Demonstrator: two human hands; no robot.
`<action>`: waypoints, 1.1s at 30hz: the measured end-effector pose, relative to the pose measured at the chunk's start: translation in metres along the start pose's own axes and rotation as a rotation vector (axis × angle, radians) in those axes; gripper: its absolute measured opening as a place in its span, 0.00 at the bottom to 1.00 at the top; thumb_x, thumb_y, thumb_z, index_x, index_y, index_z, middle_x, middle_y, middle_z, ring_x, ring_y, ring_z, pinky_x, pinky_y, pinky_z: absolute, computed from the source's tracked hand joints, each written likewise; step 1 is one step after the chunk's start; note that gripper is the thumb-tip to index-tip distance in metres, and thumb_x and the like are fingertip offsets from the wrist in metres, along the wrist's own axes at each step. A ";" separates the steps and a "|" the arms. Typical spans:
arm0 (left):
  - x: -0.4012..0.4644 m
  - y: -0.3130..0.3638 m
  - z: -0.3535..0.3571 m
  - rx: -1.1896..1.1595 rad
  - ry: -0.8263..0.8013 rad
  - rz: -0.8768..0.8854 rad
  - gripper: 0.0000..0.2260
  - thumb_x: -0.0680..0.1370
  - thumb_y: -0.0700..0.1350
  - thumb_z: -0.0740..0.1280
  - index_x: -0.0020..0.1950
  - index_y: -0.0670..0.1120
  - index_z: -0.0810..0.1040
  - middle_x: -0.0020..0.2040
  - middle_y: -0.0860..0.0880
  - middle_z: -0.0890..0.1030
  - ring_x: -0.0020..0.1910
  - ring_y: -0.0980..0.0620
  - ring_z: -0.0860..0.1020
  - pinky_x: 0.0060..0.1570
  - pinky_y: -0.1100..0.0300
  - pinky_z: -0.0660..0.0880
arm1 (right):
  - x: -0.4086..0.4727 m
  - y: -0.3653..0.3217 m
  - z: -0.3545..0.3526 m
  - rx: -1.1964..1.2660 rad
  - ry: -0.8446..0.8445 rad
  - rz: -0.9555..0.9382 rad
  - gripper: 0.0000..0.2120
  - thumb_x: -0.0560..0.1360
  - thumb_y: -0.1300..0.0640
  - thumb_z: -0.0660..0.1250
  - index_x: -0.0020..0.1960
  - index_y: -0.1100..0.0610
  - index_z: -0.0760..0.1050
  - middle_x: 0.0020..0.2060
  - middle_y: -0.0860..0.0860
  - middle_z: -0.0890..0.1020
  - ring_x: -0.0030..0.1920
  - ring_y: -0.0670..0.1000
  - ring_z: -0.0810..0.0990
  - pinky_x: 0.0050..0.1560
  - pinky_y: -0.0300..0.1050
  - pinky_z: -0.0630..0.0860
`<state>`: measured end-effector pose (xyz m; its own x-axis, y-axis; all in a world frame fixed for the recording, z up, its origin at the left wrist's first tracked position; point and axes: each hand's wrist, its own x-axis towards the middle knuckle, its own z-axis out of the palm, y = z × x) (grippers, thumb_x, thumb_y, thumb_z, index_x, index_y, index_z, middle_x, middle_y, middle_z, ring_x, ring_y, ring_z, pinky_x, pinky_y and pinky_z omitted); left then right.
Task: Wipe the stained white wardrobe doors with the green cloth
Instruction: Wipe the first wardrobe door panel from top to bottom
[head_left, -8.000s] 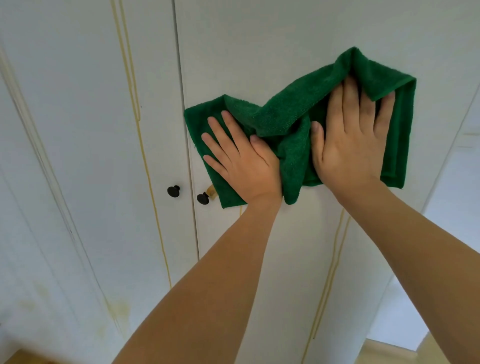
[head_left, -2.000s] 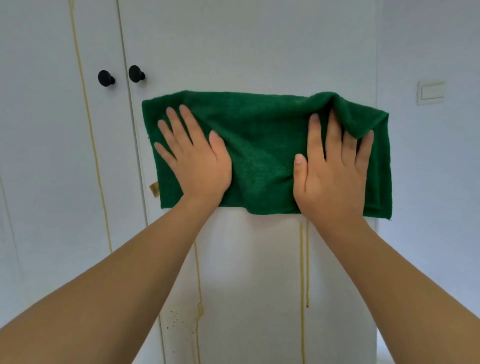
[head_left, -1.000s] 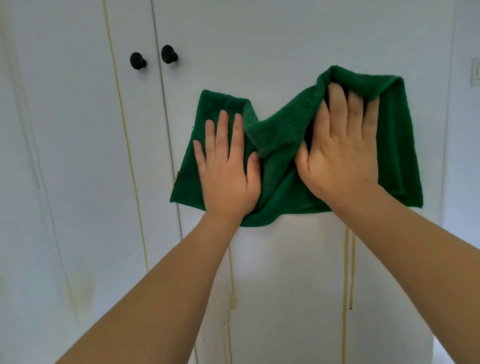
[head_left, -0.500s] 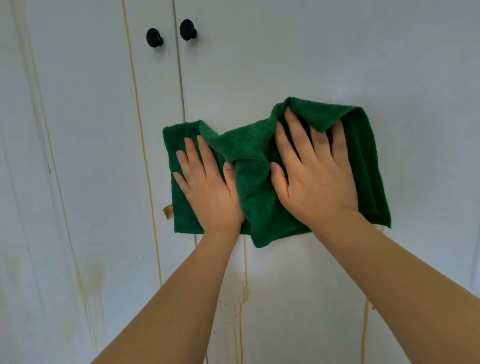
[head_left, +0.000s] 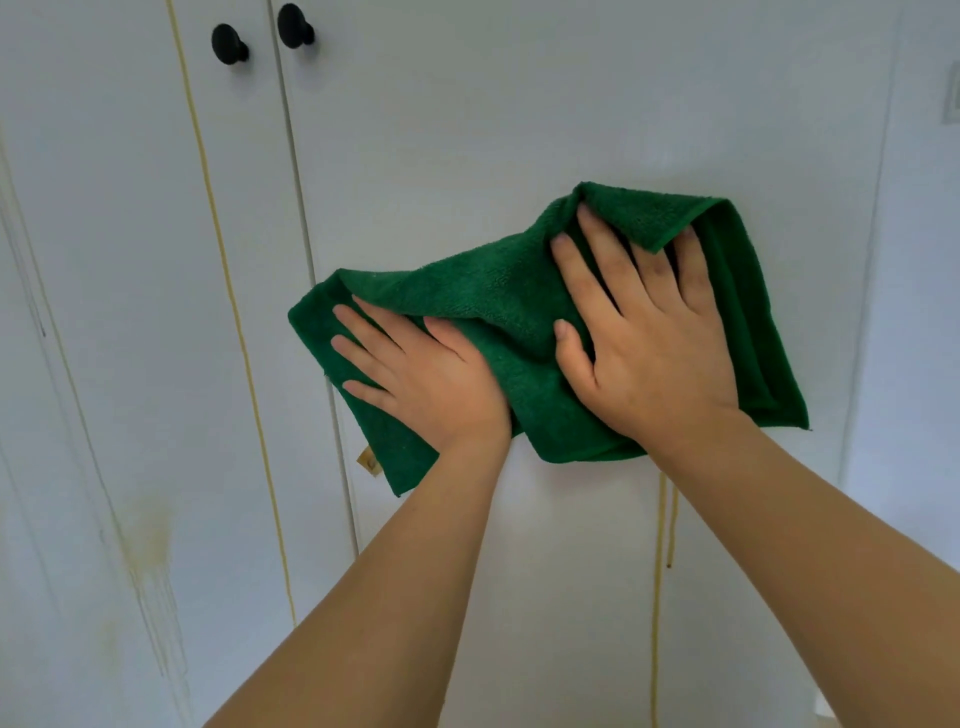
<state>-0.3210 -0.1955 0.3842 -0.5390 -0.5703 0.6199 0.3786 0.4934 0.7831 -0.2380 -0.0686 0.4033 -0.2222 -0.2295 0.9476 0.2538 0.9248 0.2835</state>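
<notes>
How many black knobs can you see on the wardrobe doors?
2, both at the top left: the left knob and the right knob, either side of the door gap. Others may lie outside the view.

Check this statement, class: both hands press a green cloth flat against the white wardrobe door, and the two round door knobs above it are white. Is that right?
Not quite. The head view shows both knobs, the left knob and the right knob, are black. The rest holds: the left hand and right hand press the green cloth against the white wardrobe door.

Soft, even daylight, faint shadows, no glare; straight lines bow toward the edges.
</notes>
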 end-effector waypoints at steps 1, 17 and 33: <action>-0.007 0.005 0.000 0.000 0.000 0.025 0.33 0.79 0.54 0.38 0.83 0.42 0.50 0.83 0.45 0.48 0.82 0.42 0.46 0.77 0.39 0.42 | -0.004 0.006 -0.002 -0.002 -0.003 0.010 0.28 0.81 0.45 0.54 0.79 0.54 0.61 0.78 0.54 0.60 0.73 0.59 0.66 0.77 0.62 0.50; -0.074 0.020 0.010 0.025 -0.150 0.877 0.28 0.82 0.50 0.58 0.81 0.48 0.53 0.82 0.41 0.54 0.81 0.37 0.49 0.78 0.36 0.45 | -0.057 0.040 -0.012 -0.012 -0.016 0.199 0.29 0.84 0.46 0.44 0.79 0.62 0.57 0.78 0.59 0.60 0.74 0.62 0.61 0.76 0.64 0.49; 0.007 -0.045 -0.015 0.097 -0.274 1.273 0.26 0.82 0.52 0.55 0.79 0.44 0.65 0.80 0.43 0.62 0.80 0.39 0.55 0.78 0.38 0.45 | -0.073 -0.030 0.012 -0.062 -0.079 0.278 0.29 0.84 0.47 0.46 0.79 0.62 0.54 0.78 0.60 0.58 0.73 0.62 0.57 0.74 0.65 0.47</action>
<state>-0.3310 -0.2315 0.3543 0.0157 0.4755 0.8796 0.6844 0.6362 -0.3562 -0.2408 -0.0761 0.3235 -0.2084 0.0570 0.9764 0.3720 0.9279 0.0253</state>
